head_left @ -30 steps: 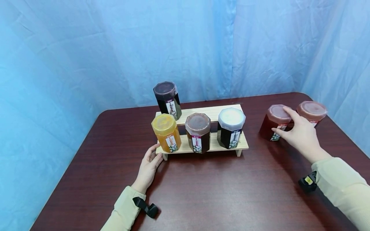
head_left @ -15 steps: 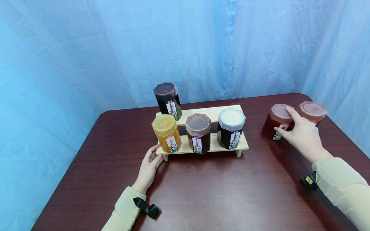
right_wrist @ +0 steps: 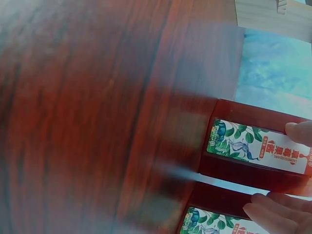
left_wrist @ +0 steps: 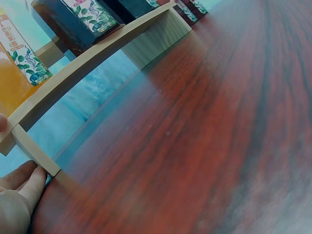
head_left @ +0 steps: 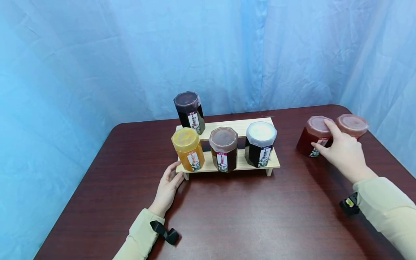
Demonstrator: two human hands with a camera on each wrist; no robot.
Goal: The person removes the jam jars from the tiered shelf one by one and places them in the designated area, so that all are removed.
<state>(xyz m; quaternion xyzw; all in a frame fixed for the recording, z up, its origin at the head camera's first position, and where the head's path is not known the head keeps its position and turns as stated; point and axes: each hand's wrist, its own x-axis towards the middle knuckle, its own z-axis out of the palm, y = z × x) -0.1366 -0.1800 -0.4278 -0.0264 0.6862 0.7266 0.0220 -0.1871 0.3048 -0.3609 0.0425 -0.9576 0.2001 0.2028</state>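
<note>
At the table's right, my right hand [head_left: 347,155] holds a dark red octagonal jar [head_left: 305,141], thumb on its near left side and fingers on the side towards a second red jar [head_left: 352,124]. In the right wrist view the two labelled jars stand close side by side, a narrow gap between them. My left hand [head_left: 167,189] holds the front left corner of a two-step wooden rack [head_left: 240,127], its fingers at the leg [left_wrist: 36,150] in the left wrist view. On the front step stand a yellow jar [head_left: 185,144], a brown jar [head_left: 223,141] and a dark jar with a whitish lid [head_left: 261,135].
A dark purple-lidded jar [head_left: 187,103] stands at the left of the rack's back step. The dark red-brown tabletop [head_left: 227,216] carries everything, and blue curtains [head_left: 211,54] hang behind and at both sides. Black cameras sit on both wrists.
My right hand has shifted the red jar slightly right and back, closer to the second red jar. The left hand and the rack stay in place.
</note>
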